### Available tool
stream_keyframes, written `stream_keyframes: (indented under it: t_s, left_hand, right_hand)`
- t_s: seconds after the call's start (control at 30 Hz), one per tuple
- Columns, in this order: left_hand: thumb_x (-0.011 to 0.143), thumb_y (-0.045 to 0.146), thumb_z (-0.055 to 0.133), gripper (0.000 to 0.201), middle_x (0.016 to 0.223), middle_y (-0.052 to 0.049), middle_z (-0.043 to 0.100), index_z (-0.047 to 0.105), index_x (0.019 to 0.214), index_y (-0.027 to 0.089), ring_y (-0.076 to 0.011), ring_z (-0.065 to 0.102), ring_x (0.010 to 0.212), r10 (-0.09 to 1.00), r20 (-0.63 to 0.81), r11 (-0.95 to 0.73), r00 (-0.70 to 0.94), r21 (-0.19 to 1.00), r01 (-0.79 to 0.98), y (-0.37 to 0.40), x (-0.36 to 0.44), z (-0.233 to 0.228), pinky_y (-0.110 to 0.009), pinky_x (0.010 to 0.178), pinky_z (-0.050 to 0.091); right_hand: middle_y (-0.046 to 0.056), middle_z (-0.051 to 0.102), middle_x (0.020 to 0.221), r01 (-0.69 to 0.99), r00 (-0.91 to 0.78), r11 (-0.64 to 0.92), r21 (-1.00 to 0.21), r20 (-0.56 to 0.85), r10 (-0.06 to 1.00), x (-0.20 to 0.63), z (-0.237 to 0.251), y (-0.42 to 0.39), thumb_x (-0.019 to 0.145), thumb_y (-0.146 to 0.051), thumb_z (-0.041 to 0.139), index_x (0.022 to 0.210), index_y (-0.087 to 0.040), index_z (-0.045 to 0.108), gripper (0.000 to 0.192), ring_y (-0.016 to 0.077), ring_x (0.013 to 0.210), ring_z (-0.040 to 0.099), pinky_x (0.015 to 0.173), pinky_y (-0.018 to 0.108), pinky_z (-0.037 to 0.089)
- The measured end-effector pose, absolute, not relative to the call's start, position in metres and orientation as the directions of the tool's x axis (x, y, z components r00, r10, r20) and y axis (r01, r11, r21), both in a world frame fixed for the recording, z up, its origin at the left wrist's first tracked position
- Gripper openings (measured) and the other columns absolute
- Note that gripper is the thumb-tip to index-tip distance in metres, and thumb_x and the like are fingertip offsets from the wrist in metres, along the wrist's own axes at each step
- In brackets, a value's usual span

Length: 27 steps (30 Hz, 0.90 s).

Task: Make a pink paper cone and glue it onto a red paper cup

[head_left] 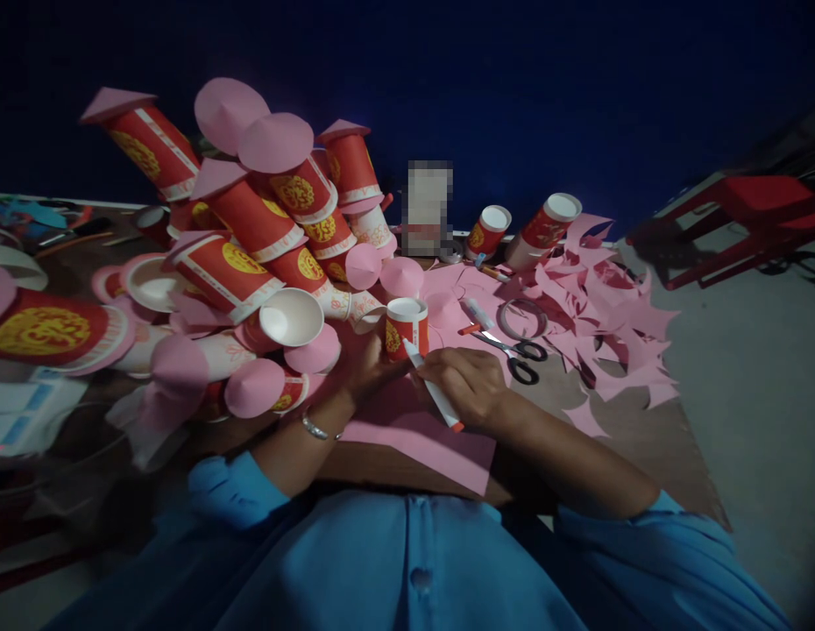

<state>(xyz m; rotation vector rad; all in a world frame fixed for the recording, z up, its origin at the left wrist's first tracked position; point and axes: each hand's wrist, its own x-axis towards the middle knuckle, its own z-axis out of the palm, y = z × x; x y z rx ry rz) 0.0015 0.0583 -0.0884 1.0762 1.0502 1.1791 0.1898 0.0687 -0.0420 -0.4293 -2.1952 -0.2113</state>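
My left hand is wrapped round the lower left side of a red paper cup with a yellow pattern and a white strip. The cup's white end faces up. In my right hand is a white marker with an orange-red end, its other end touching or very near the cup's side. Pink paper lies under both hands. Scissors with black handles, a roll of tape and another marker lie just beyond my right hand.
Red cup lanterns with pink cone tops are piled on the left and back of the table. Pink paper scraps cover the right side. Two red cups stand at the back. A red stool stands on the floor at right.
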Motion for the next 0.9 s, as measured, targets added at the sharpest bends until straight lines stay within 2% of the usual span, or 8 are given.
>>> stream_keyframes:
  t_s: [0.13,0.3,0.53,0.73,0.9]
  left_hand:
    - [0.068,0.059,0.09,0.077,0.116,-0.011,0.075,0.06,0.127,0.02,-0.0324,0.071,0.114,0.995,-0.049,0.059,0.085,0.991,-0.119,0.059,-0.001,-0.092,-0.045,0.099,0.059]
    - [0.068,0.054,0.091,0.068,0.11,-0.006,0.074,0.063,0.121,0.021,-0.0302,0.071,0.109,0.996,-0.05,0.057,0.071,0.994,-0.094,0.059,-0.003,-0.094,-0.042,0.097,0.058]
    - [0.067,0.046,0.094,0.06,0.103,-0.001,0.073,0.064,0.114,0.024,-0.0251,0.069,0.1,0.994,-0.054,0.074,0.098,0.974,-0.216,0.061,-0.002,-0.085,-0.04,0.093,0.058]
    - [0.069,0.036,0.094,0.057,0.102,-0.001,0.075,0.066,0.116,0.023,-0.0258,0.07,0.106,0.986,-0.132,0.157,0.102,0.943,-0.293,0.059,-0.001,-0.086,-0.044,0.105,0.055]
    - [0.066,0.037,0.094,0.061,0.111,-0.005,0.078,0.066,0.118,0.021,-0.0288,0.072,0.111,0.978,-0.197,0.206,0.063,0.897,-0.391,0.058,0.001,-0.092,-0.045,0.105,0.056]
  right_hand:
    - [0.003,0.069,0.076,0.377,-0.582,0.926,-0.009,0.775,0.245,0.19,-0.043,0.068,0.099,-0.013,0.066,0.091,-0.017,0.062,0.01,0.0152,0.068,0.066,0.058,0.026,0.052]
    - [0.003,0.069,0.076,0.386,-0.55,0.921,-0.043,0.791,0.267,0.189,-0.041,0.068,0.098,-0.01,0.067,0.095,-0.015,0.061,0.009,0.0154,0.067,0.067,0.056,0.026,0.052]
    - [0.002,0.069,0.076,0.395,-0.524,0.916,-0.067,0.803,0.285,0.191,-0.043,0.07,0.1,-0.011,0.063,0.1,-0.017,0.058,0.007,0.0148,0.067,0.067,0.056,0.026,0.052]
    - [0.004,0.07,0.078,0.421,-0.532,0.904,-0.079,0.786,0.316,0.195,-0.044,0.073,0.099,-0.01,0.06,0.102,-0.017,0.059,0.008,0.0155,0.067,0.067,0.056,0.027,0.051]
    - [0.004,0.069,0.078,0.417,-0.518,0.902,-0.108,0.788,0.334,0.196,-0.043,0.076,0.099,-0.01,0.057,0.103,-0.018,0.058,0.009,0.0161,0.066,0.064,0.057,0.028,0.049]
